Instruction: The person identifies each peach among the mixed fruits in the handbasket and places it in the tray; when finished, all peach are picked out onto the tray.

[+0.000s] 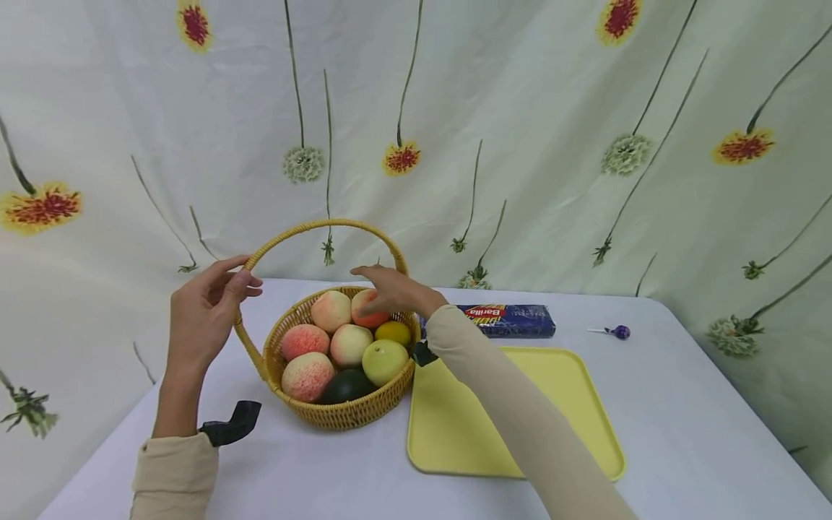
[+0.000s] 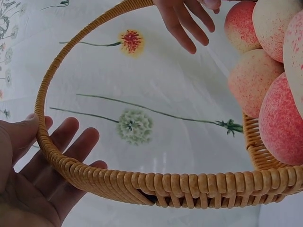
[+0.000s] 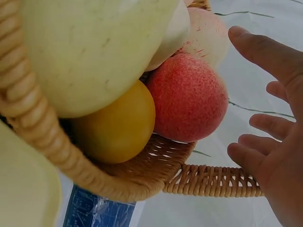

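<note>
Basket of woven cane stands upright on the left half of the surface, just left of the yellow tray and nearer than the packet. Its tall handle arches over the load. The left hand has thumb and fingers on either side of the handle's left part, a light hold low on the arch; the right hand is spread wide at the handle's right end, holding nothing, though whether it touches the cane cannot be told. Empty, the basket would probably be light, but five peaches, a lemon, a pale fruit and a dark fruit should add some weight, depending on whether they are real. The wrapped cane looks stiff with a little spring, and its ridges should give good grip. Smooth skins on the lemon and dark fruit may be slippery, and round pieces heaped near the rim could roll if it tilts. The best hold is likely the handle's crown, centred above the load, or both sides held evenly.
</note>
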A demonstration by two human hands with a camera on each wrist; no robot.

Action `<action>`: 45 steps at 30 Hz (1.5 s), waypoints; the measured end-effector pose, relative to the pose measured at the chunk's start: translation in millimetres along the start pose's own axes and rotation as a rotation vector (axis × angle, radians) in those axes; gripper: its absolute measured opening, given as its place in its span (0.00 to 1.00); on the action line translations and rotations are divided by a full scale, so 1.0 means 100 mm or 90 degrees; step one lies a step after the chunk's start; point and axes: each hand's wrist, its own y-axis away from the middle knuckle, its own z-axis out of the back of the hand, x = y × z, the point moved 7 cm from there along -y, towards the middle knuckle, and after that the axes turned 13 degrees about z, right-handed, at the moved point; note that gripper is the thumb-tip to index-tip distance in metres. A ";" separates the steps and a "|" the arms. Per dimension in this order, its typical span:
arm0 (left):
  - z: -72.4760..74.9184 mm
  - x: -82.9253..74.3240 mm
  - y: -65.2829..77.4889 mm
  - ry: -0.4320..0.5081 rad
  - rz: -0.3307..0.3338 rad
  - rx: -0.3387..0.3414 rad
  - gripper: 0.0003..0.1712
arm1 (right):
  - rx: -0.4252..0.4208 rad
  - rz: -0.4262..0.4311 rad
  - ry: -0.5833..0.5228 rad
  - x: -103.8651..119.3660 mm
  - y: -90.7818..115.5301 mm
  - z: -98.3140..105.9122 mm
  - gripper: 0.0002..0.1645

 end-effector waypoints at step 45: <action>0.00 0.01 0.01 -0.014 0.006 -0.004 0.21 | 0.066 -0.038 0.082 -0.06 -0.09 -0.12 0.33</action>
